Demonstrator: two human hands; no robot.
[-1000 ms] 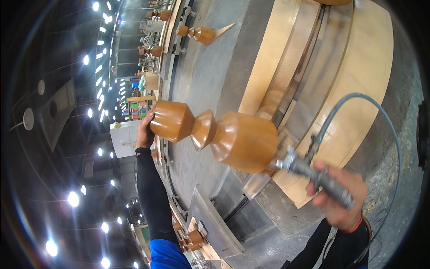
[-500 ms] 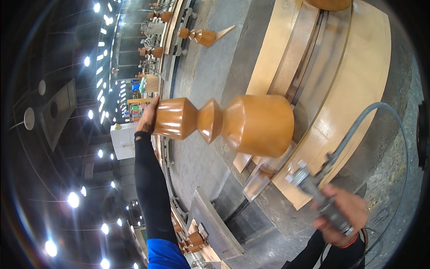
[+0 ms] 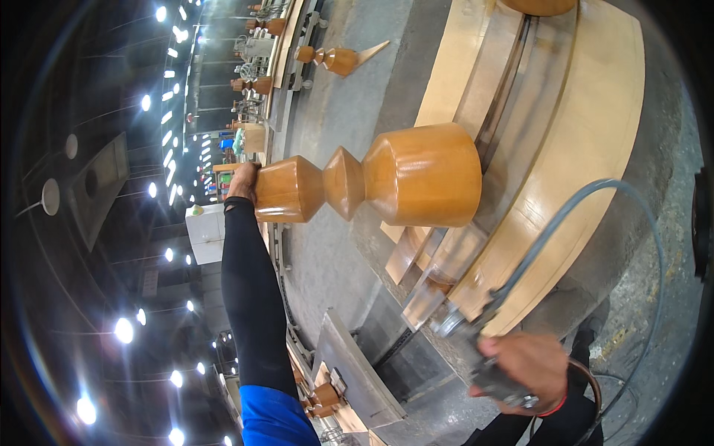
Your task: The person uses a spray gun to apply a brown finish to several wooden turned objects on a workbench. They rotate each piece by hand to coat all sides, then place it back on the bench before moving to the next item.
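Observation:
A glossy orange-brown turned wooden piece (image 3: 424,175), with a broad drum, a pinched waist and a narrower tapered section, lies almost level across the middle. At its narrow end, my left hand (image 3: 244,182) grips it, with some fingers hidden behind the wood. Lower right, my right hand (image 3: 532,364) is wrapped round a grey metal spray gun (image 3: 503,383), slightly blurred by motion. A grey hose (image 3: 573,204) loops up from the gun and back down to the right. The gun's metal head is apart from the wooden piece.
Pale curved wooden panels (image 3: 595,104) and clear plastic lie beneath the piece. Another round wooden part (image 3: 539,6) shows at the top edge. A similar turned piece (image 3: 338,61) stands farther off, near a white box (image 3: 206,232) and a grey metal-topped table (image 3: 349,375).
The wooden piece has risen slightly at its broad end and turned a little in my left hand. My right hand has moved down and left with the spray gun.

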